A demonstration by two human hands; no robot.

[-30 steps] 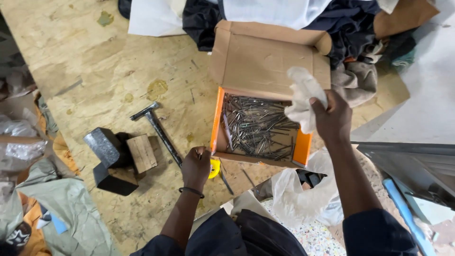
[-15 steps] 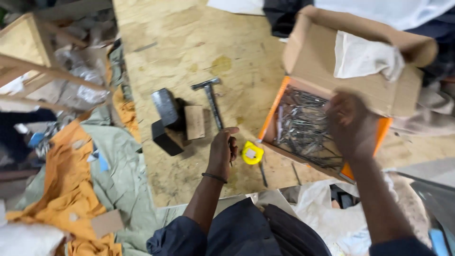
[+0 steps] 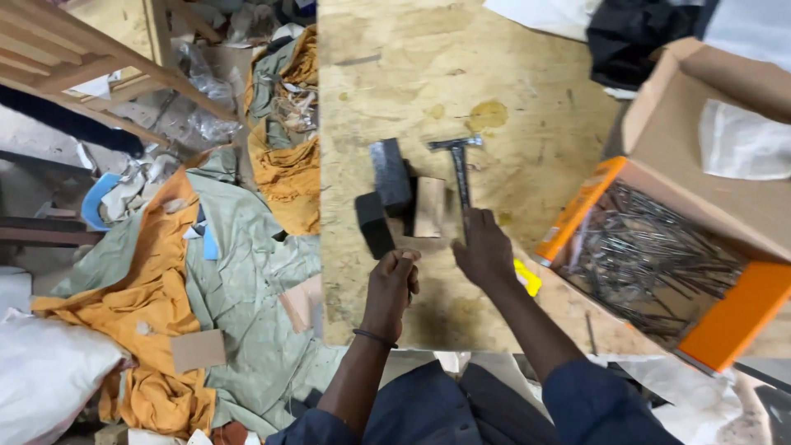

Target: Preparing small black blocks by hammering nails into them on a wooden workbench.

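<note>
My right hand (image 3: 482,247) lies over the lower end of a black hammer (image 3: 458,169), fingers curled around the handle. The hammer's steel head points away from me on the chipboard tabletop (image 3: 527,91). My left hand (image 3: 394,280) is a closed fist resting on the board just left of the right hand; nothing shows in it. Right in front of it are two dark metal blocks (image 3: 389,175) and a small wooden block (image 3: 430,206). An open orange cardboard box (image 3: 725,317) full of long nails (image 3: 651,251) stands to the right.
A yellow tape measure (image 3: 527,278) peeks out beside my right wrist. A white cloth (image 3: 741,140) lies in the box lid. Left of the table, orange and green cloth (image 3: 206,247) is heaped on the floor under a wooden frame (image 3: 99,66).
My right hand left the nail box and came down left onto the hammer handle. The view swung left, showing the cloth heap. The left fist stayed near the blocks.
</note>
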